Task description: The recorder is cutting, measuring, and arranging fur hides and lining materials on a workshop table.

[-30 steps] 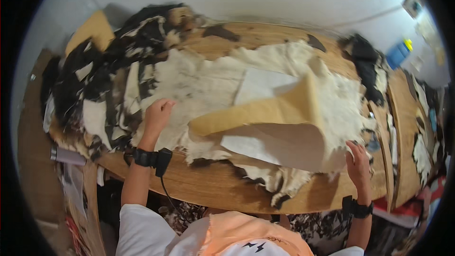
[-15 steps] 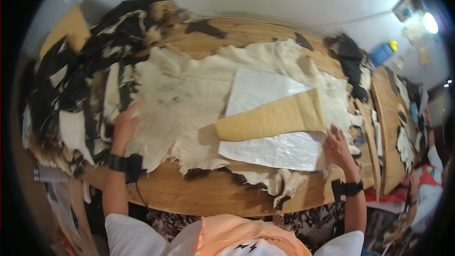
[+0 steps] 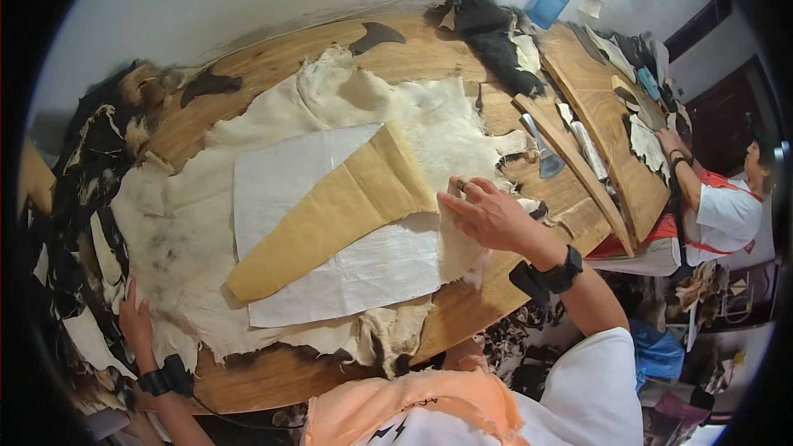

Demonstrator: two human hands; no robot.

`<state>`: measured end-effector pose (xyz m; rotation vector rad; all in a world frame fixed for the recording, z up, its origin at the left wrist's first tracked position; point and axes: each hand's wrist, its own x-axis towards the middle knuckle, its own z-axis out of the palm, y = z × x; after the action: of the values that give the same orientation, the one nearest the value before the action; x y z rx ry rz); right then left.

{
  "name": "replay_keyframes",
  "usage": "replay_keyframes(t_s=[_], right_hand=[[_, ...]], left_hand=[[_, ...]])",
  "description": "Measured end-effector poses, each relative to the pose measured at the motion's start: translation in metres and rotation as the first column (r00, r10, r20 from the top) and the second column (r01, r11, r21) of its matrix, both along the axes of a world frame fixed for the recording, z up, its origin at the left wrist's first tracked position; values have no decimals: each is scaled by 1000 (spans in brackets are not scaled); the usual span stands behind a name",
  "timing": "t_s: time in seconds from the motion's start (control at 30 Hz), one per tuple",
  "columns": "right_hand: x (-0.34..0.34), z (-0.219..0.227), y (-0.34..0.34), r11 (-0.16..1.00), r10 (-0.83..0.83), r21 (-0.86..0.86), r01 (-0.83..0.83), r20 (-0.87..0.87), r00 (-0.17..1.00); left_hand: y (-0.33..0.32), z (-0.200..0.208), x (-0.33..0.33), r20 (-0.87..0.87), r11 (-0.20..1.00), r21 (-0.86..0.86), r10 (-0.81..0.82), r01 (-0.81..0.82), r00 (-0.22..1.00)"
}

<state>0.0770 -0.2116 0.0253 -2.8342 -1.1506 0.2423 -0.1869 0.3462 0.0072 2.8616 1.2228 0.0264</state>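
A pale, ragged-edged animal hide (image 3: 178,235) lies flat on the wooden table. On it rests a white woven plastic sheet (image 3: 273,157), partly covered by a long tapering tan paper pattern (image 3: 339,206) placed slantwise. My left hand (image 3: 136,320) is at the hide's left edge, fingers stretched and holding nothing. Beyond the pattern's wide right end, my right hand (image 3: 487,213) touches the hide with its fingers apart; something ring-like shows on one finger.
Black-and-white fur scraps (image 3: 87,198) are heaped at the left. A curved blade (image 3: 548,157) and wooden boards (image 3: 578,177) lie at right. A blue bottle with yellow cap (image 3: 551,2) stands far back. A co-worker (image 3: 727,215) stands at the table's right end.
My view has swung to the right, bringing the co-worker and right end of the table further in. Both hands stay near the hide's two sides; the pattern and sheet keep their places on it.
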Motion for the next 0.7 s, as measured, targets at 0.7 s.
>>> replay_keyframes(t_s=[0.7], right_hand=[[151,-59,68,883,459,131,-450,-42,888]], left_hand=[[-293,6,183,-245,902,-359,-340,241,908]])
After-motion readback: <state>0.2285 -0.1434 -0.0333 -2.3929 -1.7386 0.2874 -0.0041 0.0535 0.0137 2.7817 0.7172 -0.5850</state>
